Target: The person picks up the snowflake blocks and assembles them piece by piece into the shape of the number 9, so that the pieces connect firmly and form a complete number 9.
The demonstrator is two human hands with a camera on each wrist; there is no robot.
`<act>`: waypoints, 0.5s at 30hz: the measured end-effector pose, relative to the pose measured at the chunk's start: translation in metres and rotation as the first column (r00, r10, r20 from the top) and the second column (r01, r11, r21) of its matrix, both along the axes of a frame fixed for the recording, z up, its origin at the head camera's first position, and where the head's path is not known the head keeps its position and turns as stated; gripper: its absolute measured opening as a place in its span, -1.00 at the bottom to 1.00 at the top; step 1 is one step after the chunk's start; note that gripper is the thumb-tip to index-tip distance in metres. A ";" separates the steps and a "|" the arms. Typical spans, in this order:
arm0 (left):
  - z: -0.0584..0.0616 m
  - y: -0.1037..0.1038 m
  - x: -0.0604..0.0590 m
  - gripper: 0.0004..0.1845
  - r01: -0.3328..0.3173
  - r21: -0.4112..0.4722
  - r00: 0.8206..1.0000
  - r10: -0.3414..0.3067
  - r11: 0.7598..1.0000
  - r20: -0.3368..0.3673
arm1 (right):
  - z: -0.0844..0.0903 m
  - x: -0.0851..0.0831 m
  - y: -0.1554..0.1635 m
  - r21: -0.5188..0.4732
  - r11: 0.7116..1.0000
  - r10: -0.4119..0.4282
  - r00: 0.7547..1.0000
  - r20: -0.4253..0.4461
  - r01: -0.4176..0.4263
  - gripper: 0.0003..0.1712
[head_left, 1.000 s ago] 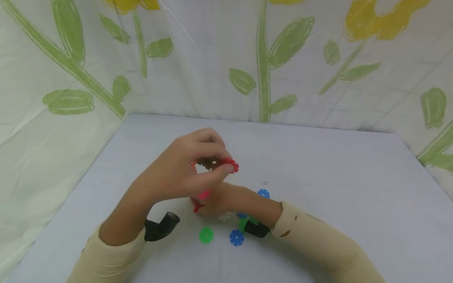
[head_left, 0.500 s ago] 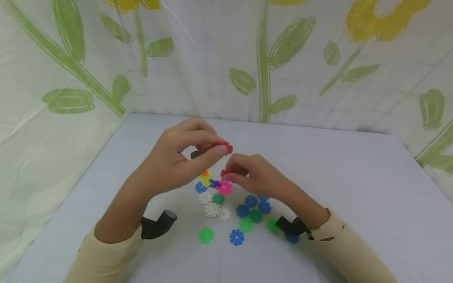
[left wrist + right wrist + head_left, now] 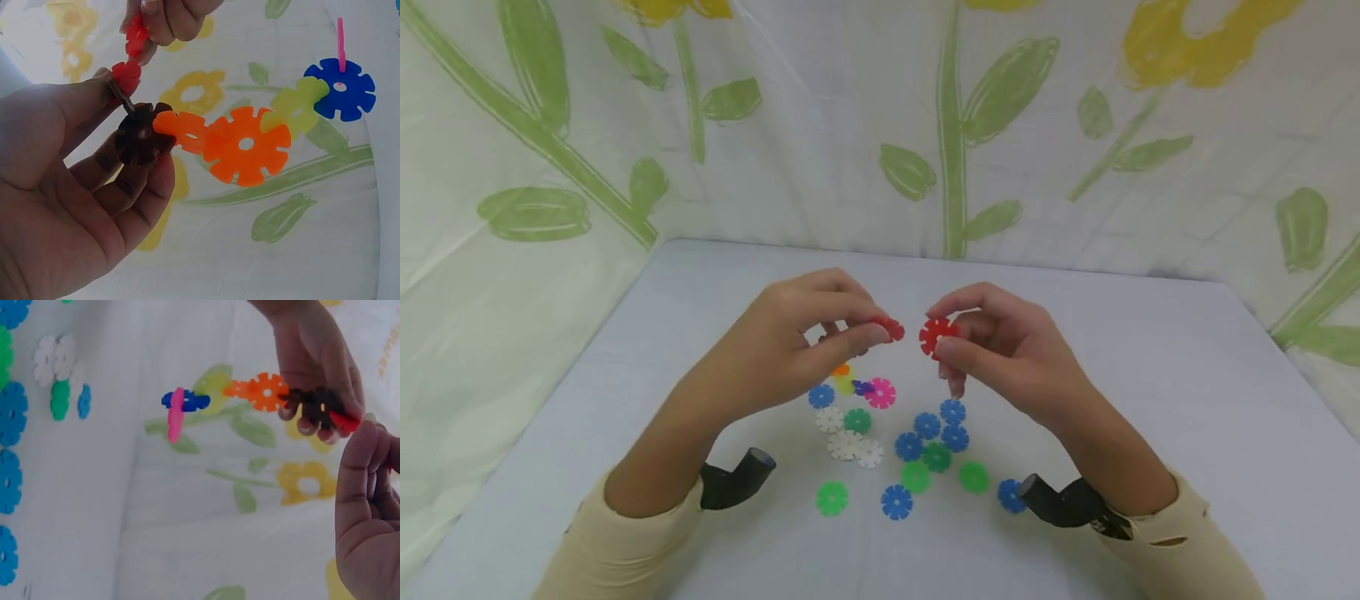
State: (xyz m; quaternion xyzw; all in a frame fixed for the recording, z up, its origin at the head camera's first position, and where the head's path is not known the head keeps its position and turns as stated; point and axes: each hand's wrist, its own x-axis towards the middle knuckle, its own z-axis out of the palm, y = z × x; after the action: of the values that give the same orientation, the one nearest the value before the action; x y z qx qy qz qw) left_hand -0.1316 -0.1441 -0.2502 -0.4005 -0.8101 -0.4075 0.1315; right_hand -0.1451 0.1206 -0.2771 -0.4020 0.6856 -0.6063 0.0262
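Watching both hands over the table (image 3: 1120, 333): the left hand (image 3: 793, 342) has its grip pinched on an end red disc (image 3: 891, 330), and that's hooked to a chain (image 3: 225, 140) going brown, orange, yellow, dark blue, then pink, stretching off towards 3 o'clock in the left wrist view. Over at 3 o'clock from that hand, the right hand (image 3: 1011, 354) pinches another red disc (image 3: 934, 327) with its face showing, so the 2 reds sit near each other but not touching. Down on the table there's a bunch of white discs (image 3: 842, 446) around 5 o'clock from the left hand, and clustered blue discs (image 3: 922, 421) roughly 8 o'clock from the right.
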 end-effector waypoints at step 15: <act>-0.005 0.007 0.000 -0.89 0.056 -0.014 0.998 -0.056 0.998 0.026 | -0.007 -0.002 0.000 -0.042 0.998 0.058 0.985 0.164 -0.051 -0.74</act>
State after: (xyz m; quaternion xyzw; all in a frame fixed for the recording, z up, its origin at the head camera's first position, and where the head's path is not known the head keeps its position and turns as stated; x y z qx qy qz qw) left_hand -0.1313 -0.1375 -0.2554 -0.4187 -0.8033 -0.4100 0.1065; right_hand -0.1475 0.1207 -0.2840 -0.3694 0.6585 -0.6492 0.0921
